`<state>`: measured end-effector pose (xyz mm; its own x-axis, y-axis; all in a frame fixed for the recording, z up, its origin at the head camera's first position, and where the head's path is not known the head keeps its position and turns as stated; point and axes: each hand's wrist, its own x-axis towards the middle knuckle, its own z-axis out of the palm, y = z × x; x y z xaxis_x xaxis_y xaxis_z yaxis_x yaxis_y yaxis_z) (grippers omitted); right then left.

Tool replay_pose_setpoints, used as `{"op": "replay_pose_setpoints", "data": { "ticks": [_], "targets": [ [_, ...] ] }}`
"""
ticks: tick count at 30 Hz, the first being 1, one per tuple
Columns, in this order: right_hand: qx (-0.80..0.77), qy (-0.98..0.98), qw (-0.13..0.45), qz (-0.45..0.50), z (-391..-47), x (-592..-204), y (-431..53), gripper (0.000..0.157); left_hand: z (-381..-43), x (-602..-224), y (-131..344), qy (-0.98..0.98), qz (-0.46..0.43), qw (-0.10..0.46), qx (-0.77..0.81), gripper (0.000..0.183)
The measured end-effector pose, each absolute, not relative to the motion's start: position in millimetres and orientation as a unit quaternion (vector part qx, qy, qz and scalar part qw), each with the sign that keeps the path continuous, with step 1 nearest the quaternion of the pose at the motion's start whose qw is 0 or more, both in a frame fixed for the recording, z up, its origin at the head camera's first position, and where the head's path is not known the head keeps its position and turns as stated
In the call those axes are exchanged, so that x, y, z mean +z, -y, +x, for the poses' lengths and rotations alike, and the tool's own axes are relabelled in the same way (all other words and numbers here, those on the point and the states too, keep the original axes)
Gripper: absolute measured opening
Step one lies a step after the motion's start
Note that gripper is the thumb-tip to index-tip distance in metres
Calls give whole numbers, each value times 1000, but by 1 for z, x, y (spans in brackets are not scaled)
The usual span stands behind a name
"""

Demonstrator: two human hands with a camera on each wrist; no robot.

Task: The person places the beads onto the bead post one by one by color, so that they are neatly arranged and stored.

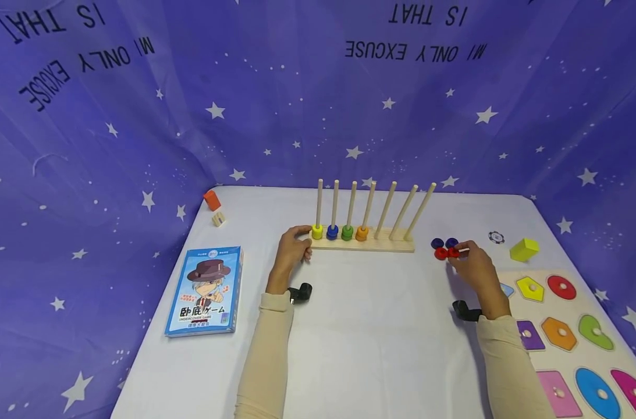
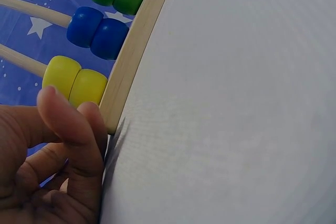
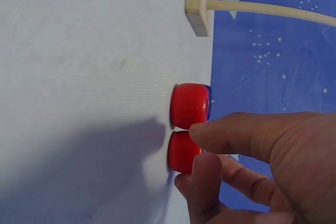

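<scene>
A wooden peg rack (image 1: 365, 244) stands at the table's far side with several upright pegs. From the left, its pegs carry yellow (image 2: 86, 82), blue (image 2: 97, 32), green (image 1: 347, 233) and orange beads (image 1: 362, 233), in pairs where the left wrist view shows them. My left hand (image 1: 291, 250) holds the rack's left end, thumb and finger beside the yellow beads. Right of the rack, my right hand (image 1: 473, 269) pinches a red bead (image 3: 184, 152) at table level. Another red bead (image 3: 190, 105) sits against it, with two dark blue beads (image 1: 437, 244) behind.
A blue game box (image 1: 205, 291) lies at left, with an orange block (image 1: 212, 201) and a small wooden block (image 1: 219, 219) beyond it. At right are a yellow-green block (image 1: 524, 249), a round chip (image 1: 496, 237) and a knobbed shape puzzle board (image 1: 550, 302).
</scene>
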<state>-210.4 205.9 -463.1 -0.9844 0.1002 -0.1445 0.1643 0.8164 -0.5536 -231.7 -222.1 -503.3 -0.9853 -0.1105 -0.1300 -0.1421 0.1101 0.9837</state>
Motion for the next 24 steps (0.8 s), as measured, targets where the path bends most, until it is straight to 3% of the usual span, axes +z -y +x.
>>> {"op": "replay_pose_setpoints", "data": {
  "ticks": [12, 24],
  "targets": [
    [-284, -956, -3, 71, -213, -473, -204, 33, -231, -504, 221, -749, -89, 17, 656, 34],
    [-281, -958, -4, 56, -216, -479, -203, 45, -231, -502, 221, -745, -85, 11, 661, 34]
  ]
}}
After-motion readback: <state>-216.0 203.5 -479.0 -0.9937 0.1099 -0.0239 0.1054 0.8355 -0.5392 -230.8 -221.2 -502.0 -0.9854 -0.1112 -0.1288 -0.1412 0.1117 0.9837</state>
